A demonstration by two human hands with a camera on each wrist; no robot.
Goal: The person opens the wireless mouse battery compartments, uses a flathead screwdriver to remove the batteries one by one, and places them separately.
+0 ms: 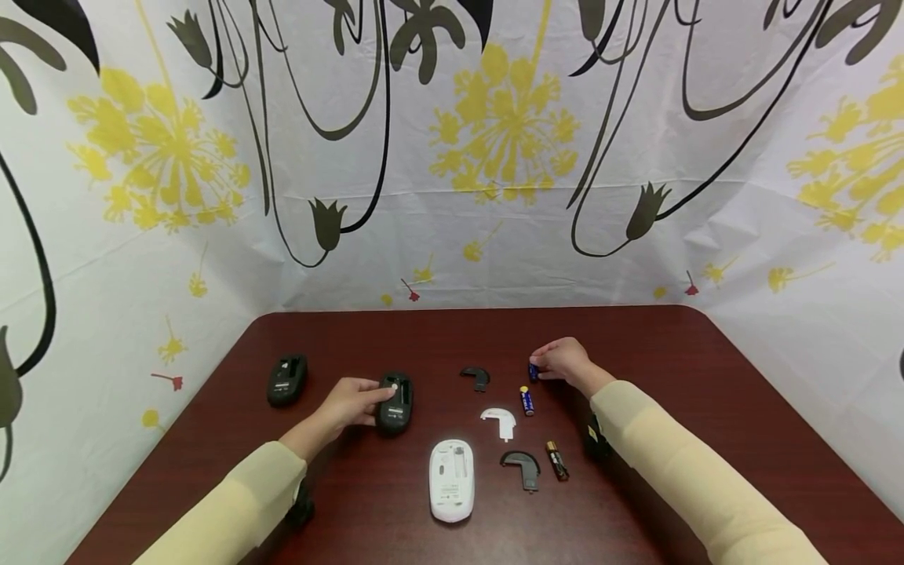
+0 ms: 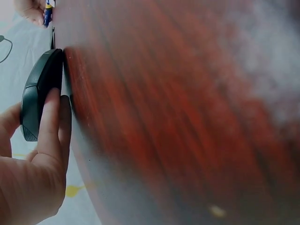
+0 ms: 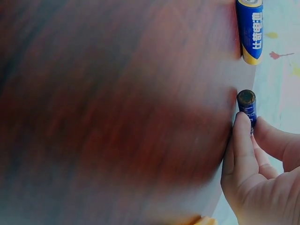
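Observation:
My left hand [image 1: 346, 404] grips a dark wireless mouse [image 1: 399, 408], its underside facing up and its battery slot uncovered. In the left wrist view the fingers and thumb hold that mouse [image 2: 40, 98] by its sides. My right hand [image 1: 565, 359] pinches a blue battery [image 1: 533, 371] between thumb and fingers near the table's far side. One end of this battery [image 3: 248, 105] shows in the right wrist view. Just nearer on the table lies a blue and yellow battery [image 1: 526, 400]. Whether the gripped mouse touches the table I cannot tell.
A second dark mouse [image 1: 286, 380] lies at left, and a white mouse [image 1: 452, 480] lies underside up in front. Between them and the right arm are a small dark cover [image 1: 480, 380], a white cover [image 1: 506, 425], a larger dark cover [image 1: 528, 471] and a black and gold battery [image 1: 556, 461].

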